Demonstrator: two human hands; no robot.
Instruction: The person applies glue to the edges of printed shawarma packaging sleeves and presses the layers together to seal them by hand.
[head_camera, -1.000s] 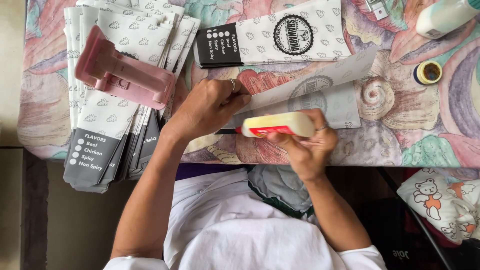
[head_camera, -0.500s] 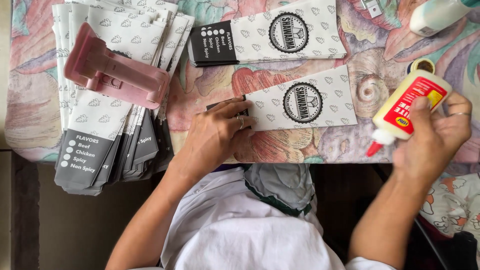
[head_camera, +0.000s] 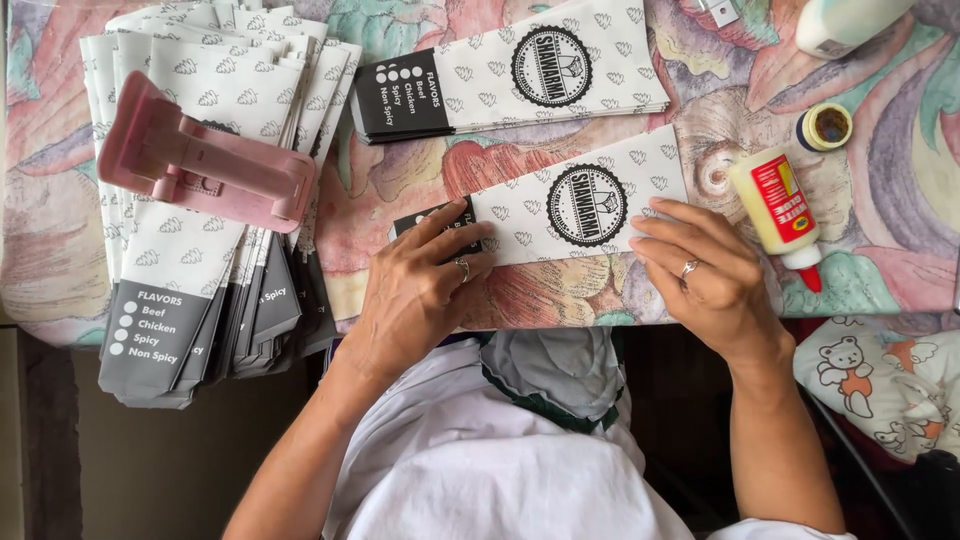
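A long white paper sleeve with a dark end panel and a round black emblem lies flat on the patterned tablecloth. My left hand presses its dark left end with spread fingers. My right hand rests flat on its right end. A yellow glue bottle with a red label and red tip lies on the cloth just right of my right hand, untouched.
A thick stack of flat sleeves lies at the left under a pink plastic holder. A small pile of finished sleeves sits behind. A round yellow cap and a white bottle are at the far right.
My right hand held the glue bottle up at the right. It has since laid the bottle on the cloth and come down flat on the sleeve's right end.
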